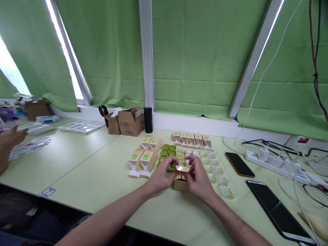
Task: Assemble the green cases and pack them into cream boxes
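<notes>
A small brown cardboard box [180, 185] stands on the table in front of me, its top flap raised. My left hand [164, 175] is closed with the fingertips pinching the flap's left side. On the other side, my right hand [198, 179] grips the flap and the box's right edge between thumb and fingers. Just beyond are green square containers [173, 152], small yellowish pieces [180, 153] and white-pink pieces [192, 152]. Clear plastic cases [228, 189] with yellow spots lie right of my right hand. Several unfolded cartons [146, 159] with green labels lie to the left.
More cartons [191, 140] line up at the back. Phones [278, 208], a power strip [276, 167] and cables lie on the right. A black cylinder [148, 119] and cardboard boxes [131, 123] stand by the wall. Another person's hand [11, 138] is at far left.
</notes>
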Tool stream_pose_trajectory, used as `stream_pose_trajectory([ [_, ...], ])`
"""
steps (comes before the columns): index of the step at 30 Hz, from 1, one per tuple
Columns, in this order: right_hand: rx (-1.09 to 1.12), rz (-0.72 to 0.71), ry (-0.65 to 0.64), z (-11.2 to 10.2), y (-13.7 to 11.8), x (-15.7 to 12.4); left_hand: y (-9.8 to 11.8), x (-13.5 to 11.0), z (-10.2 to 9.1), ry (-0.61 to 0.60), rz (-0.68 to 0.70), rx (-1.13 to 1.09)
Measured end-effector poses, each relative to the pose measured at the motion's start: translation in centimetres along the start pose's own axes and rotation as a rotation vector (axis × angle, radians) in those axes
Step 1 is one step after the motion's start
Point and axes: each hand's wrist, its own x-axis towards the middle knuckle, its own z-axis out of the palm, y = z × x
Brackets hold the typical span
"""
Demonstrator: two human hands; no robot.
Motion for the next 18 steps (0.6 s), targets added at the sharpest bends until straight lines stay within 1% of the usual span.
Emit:
stream_pose_trajectory([
  [5, -0.087, -0.187, 0.015, -0.7, -0.4, -0.3, 0.1, 0.2, -0.1, -0.003, 0.05, 0.08],
  [10, -0.146, -0.364, -0.031, -1.6, -1.0, -0.7, 0.3, 0.3, -0.2, 0.002, 0.083, 0.092],
  [14, -0.223, -0.424, -0.052, -1.8, -1.1, -0.7, 0.5, 0.3, -0.5, -0.001, 0.119, 0.105],
  [18, -0.259, -0.463, -0.043, -1.8, -0.8, -0.7, 0.7, 0.0, -1.4, -0.002, 0.228, 0.135],
])
